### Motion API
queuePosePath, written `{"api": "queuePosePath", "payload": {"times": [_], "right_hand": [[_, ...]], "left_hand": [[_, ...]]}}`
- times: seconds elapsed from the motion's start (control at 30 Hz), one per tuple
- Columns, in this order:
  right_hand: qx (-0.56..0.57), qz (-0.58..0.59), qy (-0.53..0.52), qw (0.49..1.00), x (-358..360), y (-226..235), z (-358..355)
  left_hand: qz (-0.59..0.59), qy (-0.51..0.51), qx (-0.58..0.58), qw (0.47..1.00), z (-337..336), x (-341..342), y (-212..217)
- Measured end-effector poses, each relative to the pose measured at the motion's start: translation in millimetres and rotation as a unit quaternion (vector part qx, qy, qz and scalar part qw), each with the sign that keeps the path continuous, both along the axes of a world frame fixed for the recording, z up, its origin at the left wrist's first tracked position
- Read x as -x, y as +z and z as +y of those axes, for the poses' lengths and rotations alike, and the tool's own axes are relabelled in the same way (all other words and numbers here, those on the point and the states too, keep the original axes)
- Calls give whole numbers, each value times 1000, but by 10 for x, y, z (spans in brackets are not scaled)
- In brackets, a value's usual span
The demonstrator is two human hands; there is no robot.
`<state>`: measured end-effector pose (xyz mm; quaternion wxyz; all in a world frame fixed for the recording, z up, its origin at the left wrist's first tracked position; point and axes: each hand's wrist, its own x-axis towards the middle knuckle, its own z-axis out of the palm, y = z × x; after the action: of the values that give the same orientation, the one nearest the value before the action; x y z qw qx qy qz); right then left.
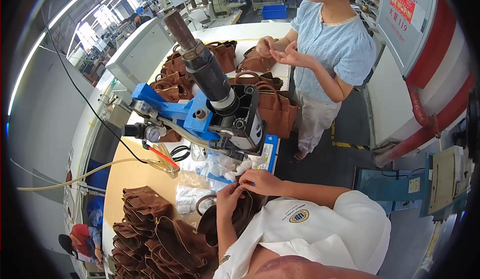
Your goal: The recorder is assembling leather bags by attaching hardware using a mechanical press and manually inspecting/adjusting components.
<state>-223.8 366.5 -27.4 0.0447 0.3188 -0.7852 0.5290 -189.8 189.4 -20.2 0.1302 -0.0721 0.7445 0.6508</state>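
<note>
My left hand [229,195] and my right hand [260,181] meet just under the head of a black and blue press machine [227,114]. Both pinch the top edge of a dark brown leather bag [235,219] that hangs down toward my chest. The fingertips of the two hands almost touch at the bag's rim. A round brown handle ring [204,203] sticks out to the left of my left hand. Part of the bag is hidden behind my white sleeve.
A pile of brown leather bag pieces [150,234] lies at the lower left on the wooden bench [132,174]. More brown bags [270,104] stand behind the machine. A person in a blue top [330,44] stands at the far side. Clear tubing [75,179] runs left.
</note>
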Motion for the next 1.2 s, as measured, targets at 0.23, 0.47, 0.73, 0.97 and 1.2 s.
{"api": "queuePosePath", "payload": {"times": [0.23,0.47,0.73,0.97,1.2], "right_hand": [[10,134,38,990,-33,-25,-53],[49,147,32,987,-54,-120,-33],[38,-124,9,992,-35,5,124],[211,-450,5,868,-56,167,308],[323,-487,-40,811,-8,197,476]], "left_hand": [[-78,0,-140,987,-170,-13,88],[-81,33,-178,980,-272,-65,-32],[30,-109,91,989,75,-107,289],[-64,-189,40,979,90,87,469],[-149,-225,-17,963,348,414,747]]}}
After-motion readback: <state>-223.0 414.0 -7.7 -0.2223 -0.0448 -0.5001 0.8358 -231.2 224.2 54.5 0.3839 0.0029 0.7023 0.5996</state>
